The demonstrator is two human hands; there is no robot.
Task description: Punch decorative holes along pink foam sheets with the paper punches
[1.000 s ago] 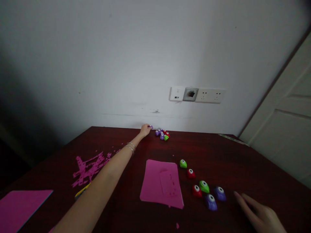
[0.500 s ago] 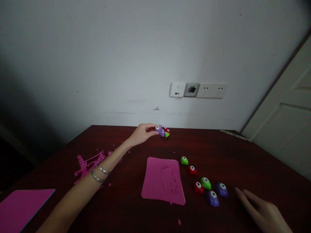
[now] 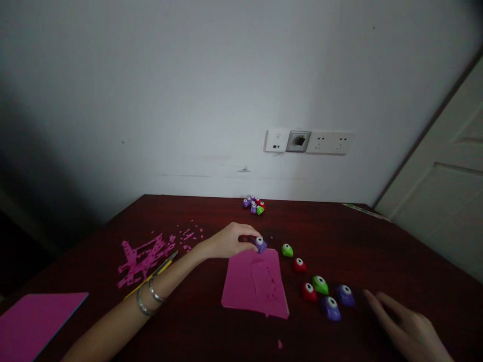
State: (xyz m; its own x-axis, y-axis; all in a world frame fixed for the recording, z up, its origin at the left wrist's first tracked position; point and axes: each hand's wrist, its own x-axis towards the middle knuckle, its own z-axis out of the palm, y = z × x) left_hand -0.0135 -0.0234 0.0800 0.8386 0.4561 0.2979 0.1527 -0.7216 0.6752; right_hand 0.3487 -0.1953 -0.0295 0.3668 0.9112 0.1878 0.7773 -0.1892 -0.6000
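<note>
My left hand [image 3: 232, 242] pinches a small purple craft punch [image 3: 259, 245] with a white round button, just above the far edge of a pink paper sheet [image 3: 241, 289]. That sheet bears a rectangular outline and a row of small marks. To its right stand several more punches: a green punch [image 3: 287, 250], a red punch [image 3: 299, 265], another green one [image 3: 320, 284], another red one [image 3: 309, 292], and two purple ones, the nearer purple punch [image 3: 331, 308] and the farther purple punch [image 3: 345, 295]. Beside these, my right hand [image 3: 409, 327] rests on the table with fingers stretched out, holding nothing.
A cluster of punches [image 3: 253, 205] sits at the table's back edge. Left of centre lie cut pink scraps [image 3: 141, 260], tiny paper bits [image 3: 187, 236] and a yellow pencil-like tool [image 3: 162, 268], partly under my forearm. Another pink sheet [image 3: 41, 322] is at the near left.
My left hand has come back from the rear cluster toward me, carrying a purple punch over the pink sheet's far edge. The yellow tool is now uncovered. My right hand has barely moved.
</note>
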